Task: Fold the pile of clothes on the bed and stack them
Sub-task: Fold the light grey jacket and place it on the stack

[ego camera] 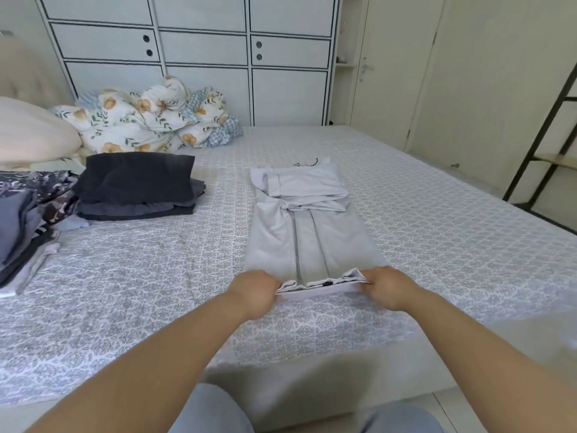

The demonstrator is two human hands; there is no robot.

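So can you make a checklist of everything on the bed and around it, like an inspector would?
Surface: bed with patterned grey cover.
Job's things: light grey garment lying flat, sides folded in; dark folded stack; unfolded pile at left edge.
Clutter: floral quilt bunched by a pillow.
Grippers: left hand and right hand each grip the garment's near hem.
Cables: nothing seen.
Surroundings: wardrobe, door, metal rack.

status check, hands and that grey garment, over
Left hand and right hand both grip near hem of light grey garment. Garment flat, sides folded in. Dark folded stack off left, nothing in the way.
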